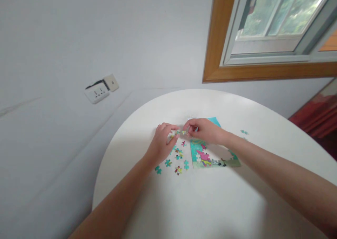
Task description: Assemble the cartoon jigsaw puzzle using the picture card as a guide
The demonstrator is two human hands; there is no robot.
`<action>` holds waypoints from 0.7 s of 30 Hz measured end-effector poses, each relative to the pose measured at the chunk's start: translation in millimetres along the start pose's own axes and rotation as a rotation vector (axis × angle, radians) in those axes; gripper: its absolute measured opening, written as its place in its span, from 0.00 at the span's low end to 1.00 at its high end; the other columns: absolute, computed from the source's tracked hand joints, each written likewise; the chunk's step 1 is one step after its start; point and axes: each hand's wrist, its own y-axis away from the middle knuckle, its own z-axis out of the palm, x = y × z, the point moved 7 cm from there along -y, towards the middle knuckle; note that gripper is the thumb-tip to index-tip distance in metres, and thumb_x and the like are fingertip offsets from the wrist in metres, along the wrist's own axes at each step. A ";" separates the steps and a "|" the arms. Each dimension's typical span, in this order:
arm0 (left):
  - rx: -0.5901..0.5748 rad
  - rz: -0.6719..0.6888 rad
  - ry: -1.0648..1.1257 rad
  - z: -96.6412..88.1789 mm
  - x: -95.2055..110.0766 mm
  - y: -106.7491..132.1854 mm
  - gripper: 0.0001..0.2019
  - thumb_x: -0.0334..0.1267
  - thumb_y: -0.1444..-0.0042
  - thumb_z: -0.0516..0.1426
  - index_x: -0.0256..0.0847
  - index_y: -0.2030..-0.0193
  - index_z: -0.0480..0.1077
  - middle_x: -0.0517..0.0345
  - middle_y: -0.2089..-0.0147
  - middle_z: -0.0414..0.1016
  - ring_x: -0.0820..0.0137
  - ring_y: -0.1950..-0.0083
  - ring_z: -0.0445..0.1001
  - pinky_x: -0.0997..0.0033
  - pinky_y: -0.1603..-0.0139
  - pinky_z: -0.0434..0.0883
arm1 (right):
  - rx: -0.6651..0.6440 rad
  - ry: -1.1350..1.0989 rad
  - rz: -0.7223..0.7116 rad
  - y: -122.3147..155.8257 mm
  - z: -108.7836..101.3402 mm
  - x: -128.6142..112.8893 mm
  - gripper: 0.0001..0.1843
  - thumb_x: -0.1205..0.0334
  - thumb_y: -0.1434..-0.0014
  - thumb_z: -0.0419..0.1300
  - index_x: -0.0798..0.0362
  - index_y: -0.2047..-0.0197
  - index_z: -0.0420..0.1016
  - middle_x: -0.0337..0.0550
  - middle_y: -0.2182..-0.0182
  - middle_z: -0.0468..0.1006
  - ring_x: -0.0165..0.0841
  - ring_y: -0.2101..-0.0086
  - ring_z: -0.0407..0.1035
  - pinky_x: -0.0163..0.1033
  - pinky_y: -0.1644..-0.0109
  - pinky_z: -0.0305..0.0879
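My left hand point(164, 140) is over the loose pieces, thumb and forefinger closed on a small greenish puzzle piece point(178, 131). Facing it, my right hand point(204, 130) pinches a yellow-green puzzle piece point(184, 132) by its fingertips, close to the other piece. Below my right hand and forearm lies a partly filled jigsaw puzzle point(195, 158), teal with a pink and yellow figure along its lower part. My right arm covers some of it. Several loose jigsaw pieces point(178, 170) are scattered to the left of the puzzle, partly hidden by my left hand.
Everything lies on a round white table point(210, 196). A few teal pieces point(244, 132) rest right of the puzzle. Behind the table are a white wall with a socket point(97, 92) and a wood-framed window point(214, 72). Red fabric point(319, 116) is at the far right.
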 end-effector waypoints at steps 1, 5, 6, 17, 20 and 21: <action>-0.009 0.019 0.010 0.9 4.2 0.4 0.11 0.34 0.41 0.53 0.40 0.52 0.68 0.53 0.54 0.69 0.66 0.51 0.65 0.63 0.47 0.63 | 0.020 0.003 0.012 7.5 -7.4 2.4 0.16 0.72 0.49 0.54 0.54 0.57 0.75 0.39 0.71 0.78 0.27 0.71 0.69 0.32 0.64 0.62; -0.180 0.177 0.023 13.2 31.2 5.1 0.13 0.32 0.41 0.51 0.44 0.51 0.70 0.53 0.51 0.70 0.64 0.48 0.64 0.60 0.44 0.62 | 0.084 0.020 0.103 49.5 -33.2 20.4 0.14 0.65 0.45 0.55 0.52 0.57 0.76 0.39 0.69 0.78 0.28 0.68 0.69 0.34 0.64 0.62; -0.227 0.210 0.025 16.9 38.2 7.1 0.14 0.32 0.40 0.51 0.46 0.50 0.70 0.53 0.50 0.70 0.64 0.47 0.64 0.59 0.44 0.62 | 0.099 0.019 0.136 60.9 -37.0 26.2 0.13 0.64 0.45 0.56 0.51 0.58 0.77 0.39 0.69 0.78 0.29 0.68 0.69 0.34 0.64 0.62; -0.374 0.308 -0.064 44.9 58.6 19.4 0.19 0.40 0.43 0.56 0.53 0.44 0.67 0.54 0.44 0.68 0.59 0.42 0.60 0.54 0.40 0.59 | 0.181 0.057 0.221 102.5 -21.2 45.0 0.10 0.62 0.47 0.58 0.50 0.61 0.78 0.40 0.68 0.78 0.32 0.67 0.71 0.36 0.61 0.63; -0.384 0.316 -0.076 47.1 57.4 19.4 0.17 0.41 0.42 0.55 0.53 0.45 0.68 0.54 0.46 0.68 0.60 0.44 0.61 0.55 0.41 0.59 | 0.159 0.034 0.205 101.8 -19.5 44.8 0.12 0.61 0.45 0.57 0.49 0.58 0.78 0.40 0.69 0.78 0.31 0.68 0.70 0.35 0.63 0.64; -0.389 0.317 -0.077 47.7 57.2 19.4 0.17 0.42 0.42 0.55 0.53 0.45 0.68 0.54 0.46 0.68 0.60 0.44 0.61 0.55 0.42 0.59 | 0.158 0.036 0.197 102.2 -19.7 44.8 0.13 0.61 0.45 0.57 0.49 0.57 0.78 0.40 0.69 0.78 0.31 0.68 0.70 0.35 0.62 0.63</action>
